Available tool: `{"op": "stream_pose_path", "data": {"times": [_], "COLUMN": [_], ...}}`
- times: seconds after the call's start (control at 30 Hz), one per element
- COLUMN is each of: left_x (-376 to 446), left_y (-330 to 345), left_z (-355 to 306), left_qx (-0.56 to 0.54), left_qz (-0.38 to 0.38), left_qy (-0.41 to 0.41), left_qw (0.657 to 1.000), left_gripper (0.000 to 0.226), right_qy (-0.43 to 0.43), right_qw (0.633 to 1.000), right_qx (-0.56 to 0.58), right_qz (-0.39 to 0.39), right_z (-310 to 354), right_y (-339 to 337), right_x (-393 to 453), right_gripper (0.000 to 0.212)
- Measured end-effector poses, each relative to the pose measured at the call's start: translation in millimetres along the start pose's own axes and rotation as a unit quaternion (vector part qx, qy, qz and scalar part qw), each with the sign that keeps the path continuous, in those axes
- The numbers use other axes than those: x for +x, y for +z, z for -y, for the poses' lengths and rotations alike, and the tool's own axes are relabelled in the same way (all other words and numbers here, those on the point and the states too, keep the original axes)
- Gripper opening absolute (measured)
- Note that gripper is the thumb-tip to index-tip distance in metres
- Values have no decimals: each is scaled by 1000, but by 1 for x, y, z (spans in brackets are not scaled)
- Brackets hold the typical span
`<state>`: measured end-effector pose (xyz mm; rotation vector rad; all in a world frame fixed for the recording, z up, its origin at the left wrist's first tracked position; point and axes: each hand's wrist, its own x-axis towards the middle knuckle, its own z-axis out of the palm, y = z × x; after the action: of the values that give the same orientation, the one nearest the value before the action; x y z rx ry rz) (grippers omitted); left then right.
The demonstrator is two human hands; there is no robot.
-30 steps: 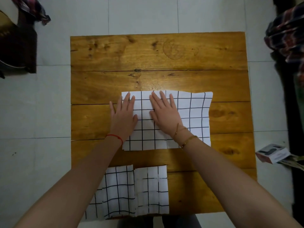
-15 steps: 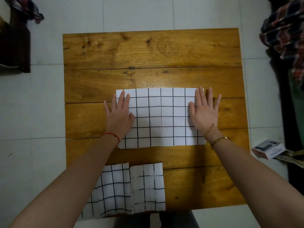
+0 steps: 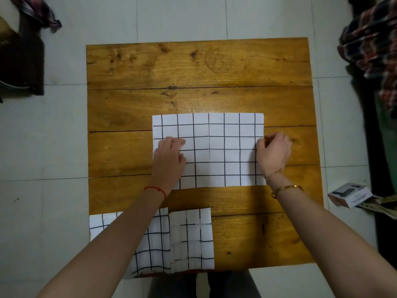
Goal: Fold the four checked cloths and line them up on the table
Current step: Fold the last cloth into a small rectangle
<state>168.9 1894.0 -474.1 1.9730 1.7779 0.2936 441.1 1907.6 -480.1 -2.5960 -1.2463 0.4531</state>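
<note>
1. A checked cloth lies flat in the middle of the frame on the wooden table, and looks already folded once; a faint crease runs down its centre.
2. The left hand sits on the cloth's left edge with its fingers curled down onto the fabric. I cannot tell whether it pinches the edge or only presses it.
3. The right hand is at the right edge, fingers curled, and seems to pinch that edge between thumb and fingertips.
4. Two more cloths lie at the lower left of the frame, touching, partly under the left forearm. The right-hand one looks folded smaller.
5. My guess: the next fold is starting. The right edge needs lifting and carrying over to the left edge, corners matched, while the left side stays pinned.
</note>
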Motion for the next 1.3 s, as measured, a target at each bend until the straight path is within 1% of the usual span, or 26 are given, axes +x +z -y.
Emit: {"op": "stream_pose_path", "data": {"times": [0.07,0.17,0.23,0.33,0.43,0.53,0.6,0.7,0.77,0.83,0.87,0.93,0.97,1.07,1.13,1.17,1.2,1.27,1.3], "left_x": [-8,-17,-19,-20,-19,-19,-20,-18,-14,-8,-5,1,4,12,17,19,20,23,23], "left_y": [7,16,20,24,25,24,24,20,14,3,-3,-14,-21,-40,-51,-56,-62,-70,-75], "left_z": [-13,-29,-35,-38,-38,-38,-39,-43,-51,-64,-73,-89,-97,-118,-123,-121,-118,-105,-99], "left_qx": [-34,-82,-83,-72,-70,-66,-74,-107,-148,-213,-238,-274,-296,-390,-419,-413,-385,-306,-281], "left_qz": [14,32,43,48,49,47,44,33,24,23,23,26,29,50,42,36,31,30,35], "left_qy": [-10,-53,-71,-80,-82,-78,-79,-82,-78,-86,-84,-80,-91,-171,-212,-226,-236,-236,-233], "left_qw": [999,995,993,993,993,994,993,990,986,973,967,958,950,903,882,881,892,922,930], "left_gripper": [28,25,27,30,31,31,31,30,29,27,28,30,31,36,39,38,35,42,40], "right_qy": [33,60,80,103,96,94,92,58,40,32,32,32,27,3,10,15,16,-3,-31], "right_qw": [999,995,992,988,987,985,983,977,967,949,935,901,884,832,786,769,761,769,787], "right_qx": [36,65,68,40,33,52,94,178,230,293,329,399,424,470,509,522,524,513,496], "right_qz": [24,50,74,110,128,132,127,104,101,114,127,167,196,296,350,369,381,383,366], "right_z": [-6,-8,-6,-2,6,8,6,9,15,26,32,45,50,66,77,81,84,90,93], "right_y": [-2,-5,-6,-9,-11,-11,-11,-17,-24,-33,-37,-46,-51,-62,-68,-70,-72,-76,-77], "right_x": [-1,-1,0,2,-1,-3,-6,-12,-16,-22,-25,-32,-36,-51,-60,-62,-63,-64,-64], "right_gripper": [19,17,19,16,16,15,10,10,10,11,16,22,21,9,13,16,18,20,21]}}
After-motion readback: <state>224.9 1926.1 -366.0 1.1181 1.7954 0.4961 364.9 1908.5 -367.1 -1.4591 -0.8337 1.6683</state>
